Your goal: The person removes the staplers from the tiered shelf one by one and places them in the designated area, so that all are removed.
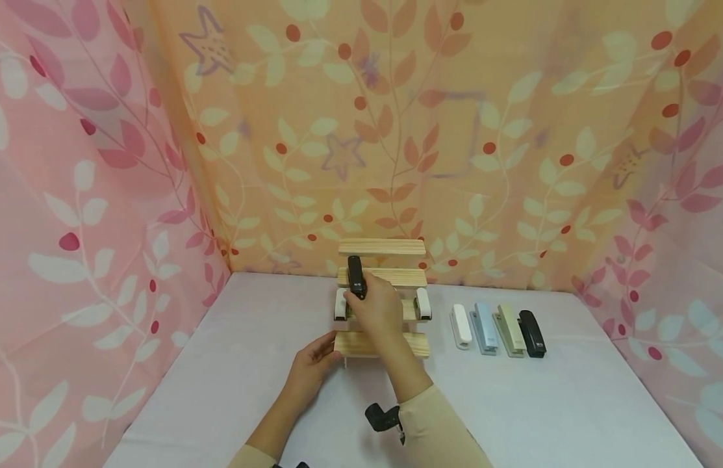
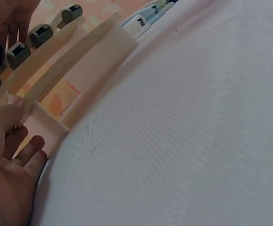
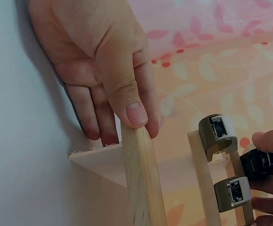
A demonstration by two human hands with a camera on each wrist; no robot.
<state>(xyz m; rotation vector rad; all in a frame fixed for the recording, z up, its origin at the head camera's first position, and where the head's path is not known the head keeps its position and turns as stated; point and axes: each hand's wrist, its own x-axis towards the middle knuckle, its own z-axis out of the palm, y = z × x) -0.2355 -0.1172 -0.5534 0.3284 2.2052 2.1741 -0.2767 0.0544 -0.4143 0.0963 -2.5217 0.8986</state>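
Note:
A stepped wooden rack (image 1: 416,346) with several slats stands at the table's far middle. My left hand (image 1: 308,370) grips the left end of its lowest slat, the thumb (image 3: 136,114) against the wood. In my right hand (image 1: 380,309) is a black stapler (image 1: 356,276), held upright over the second slat from the top; the right wrist view shows its end (image 3: 259,164) between the fingers. White staplers (image 1: 340,303) stand on the slat below, one at each end. The left wrist view shows several stapler ends (image 2: 41,35) along that slat; my right hand covers the middle from above.
Right of the rack, a white stapler (image 1: 461,327), a pale blue stapler (image 1: 485,329), a pale green stapler (image 1: 511,331) and a black stapler (image 1: 532,333) stand in a row on the white tablecloth (image 1: 221,364). Patterned curtains (image 1: 396,130) enclose the back and sides.

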